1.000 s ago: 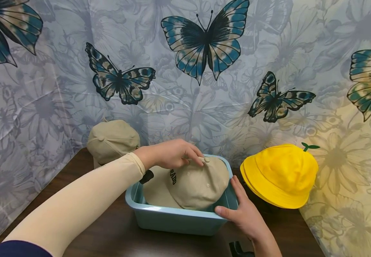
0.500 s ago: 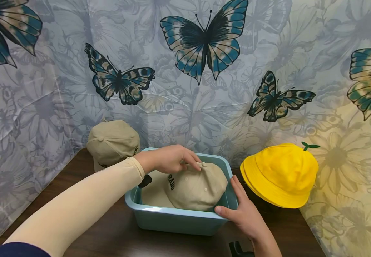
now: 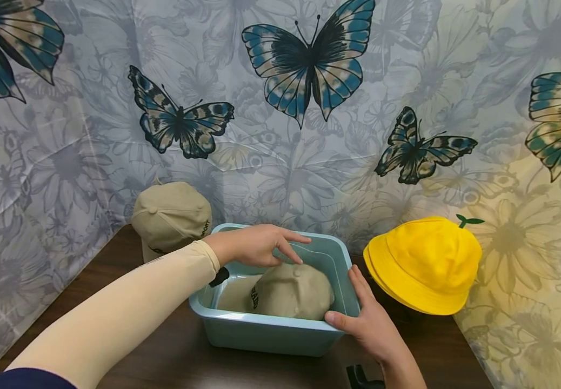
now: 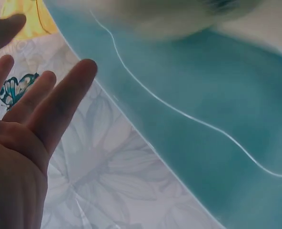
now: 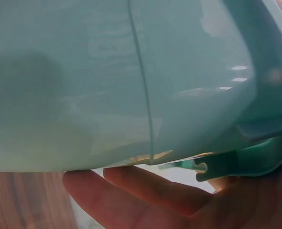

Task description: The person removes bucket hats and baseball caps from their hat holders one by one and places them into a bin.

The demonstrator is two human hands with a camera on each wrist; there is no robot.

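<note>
A beige baseball cap (image 3: 295, 294) with dark lettering lies inside a light blue plastic basin (image 3: 275, 322), its brim to the left. Just above the crown is my left hand (image 3: 256, 246), fingers spread and holding nothing; whether a fingertip touches the cap I cannot tell. The left wrist view shows those loose fingers (image 4: 67, 102) beside the basin's wall (image 4: 188, 143). At the basin's right front corner, my right hand (image 3: 370, 321) grips the rim, thumb on the front edge. In the right wrist view its fingers (image 5: 146, 191) press against the basin's outer wall (image 5: 84, 95).
Another beige cap (image 3: 171, 216) sits at the back left of the dark wooden table (image 3: 164, 335). A yellow bucket hat (image 3: 426, 265) with a green sprout on top stands at the right. A butterfly-print cloth (image 3: 305, 178) hangs behind the table.
The cap has sunk lower into the basin. My left hand has let go of its crown, and the fingers have straightened. The right hand has kept its place on the rim.
</note>
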